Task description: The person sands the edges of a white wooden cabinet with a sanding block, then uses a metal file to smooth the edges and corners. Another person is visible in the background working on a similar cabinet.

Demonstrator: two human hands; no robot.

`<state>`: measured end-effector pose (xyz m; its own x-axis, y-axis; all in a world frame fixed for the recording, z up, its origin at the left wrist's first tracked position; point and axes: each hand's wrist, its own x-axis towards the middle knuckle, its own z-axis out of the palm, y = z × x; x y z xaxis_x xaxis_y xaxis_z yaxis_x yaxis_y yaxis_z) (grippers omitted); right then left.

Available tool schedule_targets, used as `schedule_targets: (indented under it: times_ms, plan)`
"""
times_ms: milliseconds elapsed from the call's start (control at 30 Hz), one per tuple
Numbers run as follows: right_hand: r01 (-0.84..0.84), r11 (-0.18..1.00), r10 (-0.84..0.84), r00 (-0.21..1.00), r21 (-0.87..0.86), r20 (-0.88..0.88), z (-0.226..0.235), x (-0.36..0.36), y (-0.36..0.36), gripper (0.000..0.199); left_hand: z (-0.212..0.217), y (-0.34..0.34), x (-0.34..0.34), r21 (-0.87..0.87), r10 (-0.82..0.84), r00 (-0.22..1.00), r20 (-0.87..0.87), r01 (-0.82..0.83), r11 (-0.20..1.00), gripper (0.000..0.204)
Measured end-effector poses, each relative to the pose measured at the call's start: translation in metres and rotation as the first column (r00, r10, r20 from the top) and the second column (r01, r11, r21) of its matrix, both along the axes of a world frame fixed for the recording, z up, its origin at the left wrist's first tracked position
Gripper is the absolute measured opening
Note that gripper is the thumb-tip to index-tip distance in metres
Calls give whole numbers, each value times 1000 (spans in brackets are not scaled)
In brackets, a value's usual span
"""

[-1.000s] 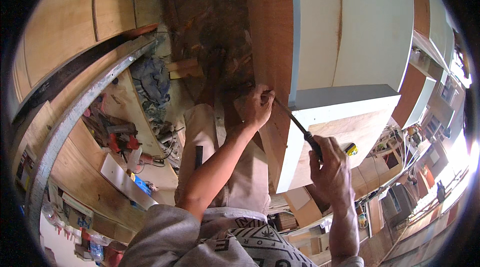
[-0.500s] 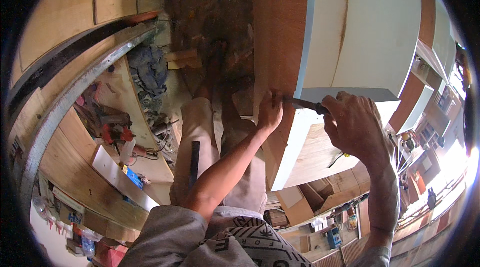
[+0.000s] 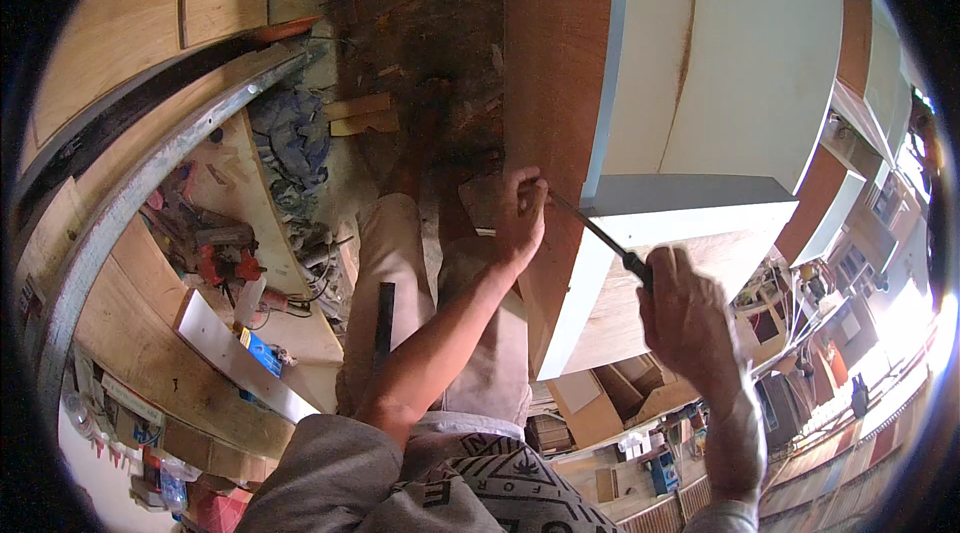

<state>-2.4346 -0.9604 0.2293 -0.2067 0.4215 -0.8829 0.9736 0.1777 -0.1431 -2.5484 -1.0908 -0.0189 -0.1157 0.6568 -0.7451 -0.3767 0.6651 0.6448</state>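
My right hand [image 3: 685, 308] is closed round the dark handle of a long-shafted screwdriver [image 3: 598, 233]. Its thin metal shaft slants up and left across the corner of a large cabinet [image 3: 700, 278], toward the reddish-brown side panel. My left hand [image 3: 522, 223] is at that panel, fingers curled together by the shaft's tip. What those fingers pinch, if anything, is too small to tell. The cabinet has a pale top face, a grey strip and a white-edged wooden end.
A metal bar [image 3: 180, 138] and wooden boards curve along the left. Red and dark power tools [image 3: 235, 258] lie on a board there. Wood scraps [image 3: 360, 115] and rags [image 3: 290, 138] litter the floor ahead. More boxes and shelves stand at the right.
My right hand has moved down and slightly left, so the screwdriver now slants more steeply. My left hand has shifted a little left, its fingers lifted slightly.
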Motion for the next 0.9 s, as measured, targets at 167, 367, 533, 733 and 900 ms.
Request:
schedule_targets:
  times_ms: [167, 367, 533, 733, 900]
  plan:
    - [378, 926, -378, 926, 9, 9, -16, 15, -68, 29, 1, 43, -15, 96, 25, 997, 73, -32, 995, 35]
    - [265, 908, -216, 960, 325, -180, -19, 11, -35, 38, -4, 74, -12, 92, -54, 996, -75, 60, 994, 31]
    - [92, 972, -83, 995, 218, -52, -6, -9, 2, 42, -23, 68, 3, 66, -47, 998, 30, 45, 997, 37]
    - [120, 972, -106, 991, 202, -77, -30, 3, -51, 52, -19, 74, 5, -141, 1, 997, 80, 10, 990, 25]
    - [289, 936, -276, 957, 202, -89, -34, 0, -79, 57, -12, 79, 5, -11, 66, 995, 70, -66, 998, 21]
